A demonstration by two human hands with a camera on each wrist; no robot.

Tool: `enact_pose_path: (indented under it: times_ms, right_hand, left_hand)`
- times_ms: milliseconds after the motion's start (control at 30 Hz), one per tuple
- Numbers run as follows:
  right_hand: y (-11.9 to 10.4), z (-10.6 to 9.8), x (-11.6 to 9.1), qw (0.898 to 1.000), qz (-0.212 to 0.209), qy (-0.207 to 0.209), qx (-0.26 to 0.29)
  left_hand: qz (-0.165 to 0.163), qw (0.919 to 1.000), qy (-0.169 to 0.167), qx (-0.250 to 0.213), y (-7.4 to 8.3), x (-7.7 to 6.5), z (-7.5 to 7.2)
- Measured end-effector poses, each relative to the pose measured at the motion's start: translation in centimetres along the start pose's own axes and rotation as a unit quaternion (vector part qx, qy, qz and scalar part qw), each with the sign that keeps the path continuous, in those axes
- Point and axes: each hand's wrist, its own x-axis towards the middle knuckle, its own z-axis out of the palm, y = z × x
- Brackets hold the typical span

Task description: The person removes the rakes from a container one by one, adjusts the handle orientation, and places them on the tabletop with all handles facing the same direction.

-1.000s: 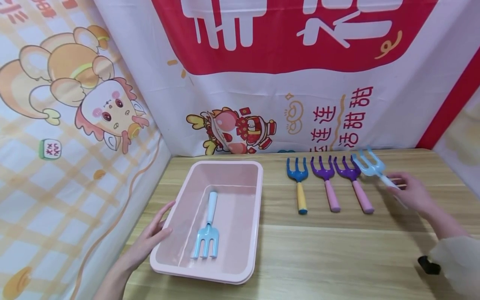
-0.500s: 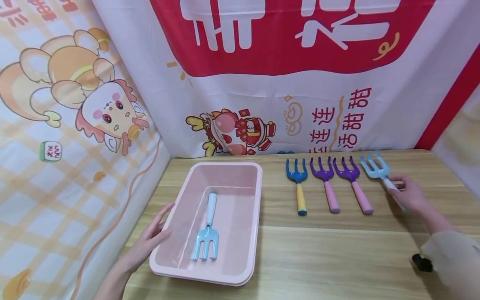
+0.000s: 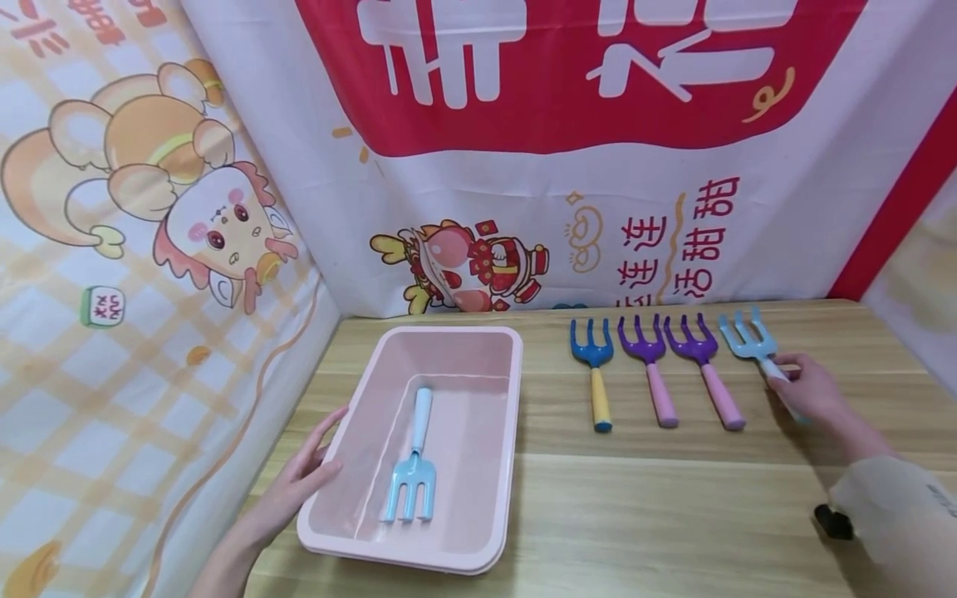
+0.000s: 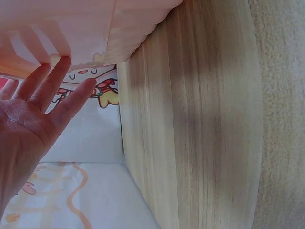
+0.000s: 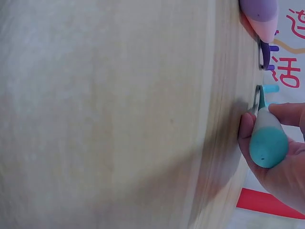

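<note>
My right hand (image 3: 815, 390) grips the handle of a light blue garden hand fork (image 3: 750, 340) at the right end of a row on the table. In the right wrist view, thumb and fingers wrap its pale handle, which ends in a teal cap (image 5: 269, 147). Against the left side of a pink plastic basin (image 3: 471, 448) rests my left hand (image 3: 301, 472); the left wrist view shows its fingers (image 4: 52, 81) extended along the outer wall. Another light blue hand fork (image 3: 414, 477) lies inside the basin, tines toward me.
Left of the held fork lie two purple hand forks with pink handles (image 3: 660, 394) (image 3: 721, 397) and a blue one with a yellow handle (image 3: 601, 399). Printed cloth (image 3: 463, 191) hangs behind the wooden table (image 3: 635, 515) and along its left side.
My right hand has moved the light blue hand fork slightly right and down, away from the neighbouring purple fork, to the row's end. The left hand stays at the basin.
</note>
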Motion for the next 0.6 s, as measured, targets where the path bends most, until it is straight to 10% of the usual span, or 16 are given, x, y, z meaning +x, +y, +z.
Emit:
enact_pose_path:
  times_ms: [600]
  right_hand:
    - [-0.9,0.7,-0.1,0.995,-0.023,0.019,-0.097]
  left_hand:
    - [0.0,0.9999,0.004,0.012,-0.1,-0.1,0.1]
